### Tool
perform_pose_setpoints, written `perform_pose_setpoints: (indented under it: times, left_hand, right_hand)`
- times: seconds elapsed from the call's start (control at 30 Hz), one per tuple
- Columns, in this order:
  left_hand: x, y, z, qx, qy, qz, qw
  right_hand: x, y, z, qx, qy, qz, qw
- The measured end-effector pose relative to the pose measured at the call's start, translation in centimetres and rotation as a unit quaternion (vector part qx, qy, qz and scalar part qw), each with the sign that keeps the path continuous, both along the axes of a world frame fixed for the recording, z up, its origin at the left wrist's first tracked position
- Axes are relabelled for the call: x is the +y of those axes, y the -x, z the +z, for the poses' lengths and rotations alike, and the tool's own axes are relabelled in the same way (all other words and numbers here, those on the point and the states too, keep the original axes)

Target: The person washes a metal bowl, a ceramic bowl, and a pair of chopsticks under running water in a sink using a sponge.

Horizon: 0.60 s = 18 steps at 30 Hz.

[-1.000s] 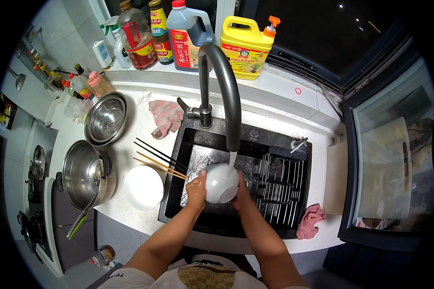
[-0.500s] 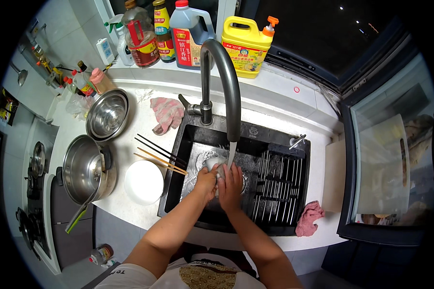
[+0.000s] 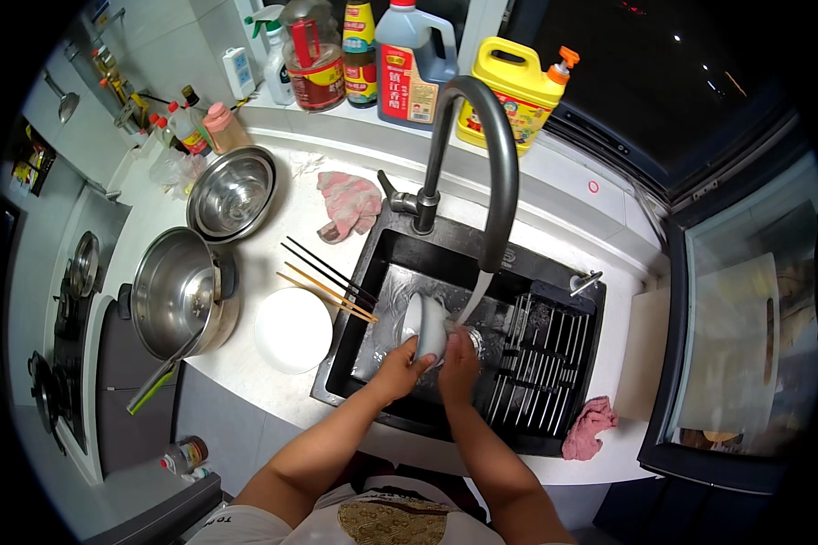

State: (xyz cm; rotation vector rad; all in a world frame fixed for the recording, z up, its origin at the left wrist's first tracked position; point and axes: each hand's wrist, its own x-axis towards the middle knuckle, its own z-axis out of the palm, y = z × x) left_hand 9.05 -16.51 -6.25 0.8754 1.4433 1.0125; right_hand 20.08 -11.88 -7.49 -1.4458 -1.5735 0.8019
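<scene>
A white bowl [image 3: 433, 329] is tipped on its side above the floor of the black sink [image 3: 344, 363], its opening turned to the left. My left hand [image 3: 400, 372] grips its near rim, thumb against the outer wall. My right hand [image 3: 461, 368] is closed at the bowl's right side, with its fingertips partly hidden. Water runs from the curved grey faucet [image 3: 495, 182] and falls beside the bowl, close to my right fingers.
Chopsticks [image 3: 323, 286] rest across the sink's left edge, beside a white plate or bowl [image 3: 293, 331]. Further left stand a steel pot [image 3: 168, 291] and steel bowls [image 3: 232, 195]. A metal rack [image 3: 545, 363] covers the sink's right part. Cloths [image 3: 347, 204] lie on the counter.
The bowl has turned so that its opening faces left. My right hand has gone from lying along the bowl to curled fingers at its side. The whole view has shifted.
</scene>
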Motion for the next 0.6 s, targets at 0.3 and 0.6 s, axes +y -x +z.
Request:
perform_pose_setpoints:
  times: [0.3, 0.6]
  left_hand:
    - [-1.1, 3.6, 7.4, 0.119, -0.098, -0.165, 0.974]
    - [-7.9, 7.3, 9.3, 0.530, -0.224, -0.059, 0.816]
  right_hand:
    - [3.8, -3.7, -4.7, 0.349, 0.388, 0.011, 0.853]
    - [1.9, -0.9, -8.0, 0.097, 0.322, 0.041, 0.941]
